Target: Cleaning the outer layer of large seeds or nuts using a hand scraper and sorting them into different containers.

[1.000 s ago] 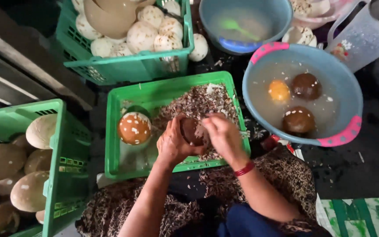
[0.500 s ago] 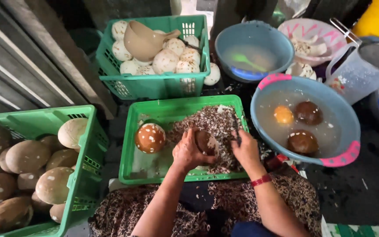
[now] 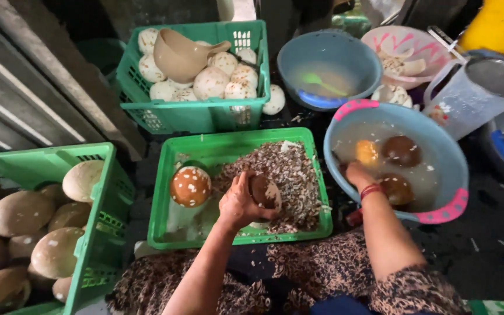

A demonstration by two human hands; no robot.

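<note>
My left hand (image 3: 237, 204) grips a brown, partly peeled round fruit (image 3: 265, 192) over the middle green crate (image 3: 228, 143), which holds a heap of brown and white peelings (image 3: 290, 175) and another brown speckled fruit (image 3: 189, 186). My right hand (image 3: 358, 175), with a red band at the wrist, reaches over the rim of the blue basin (image 3: 438, 149) of cloudy water, where brown and orange peeled fruits (image 3: 401, 150) float. Its fingers dip at the water's edge; nothing shows in them.
A green crate (image 3: 97, 192) of unpeeled tan fruits stands at left. A far green crate (image 3: 205, 114) holds white peeled fruits and a beige scoop (image 3: 182, 55). Behind are a blue bowl (image 3: 328, 64), a pink basket (image 3: 409, 49) and a clear jug (image 3: 473, 93).
My right hand left the fruit and moved right to the blue basin. My left hand still holds the fruit over the peelings. The camera shifted right.
</note>
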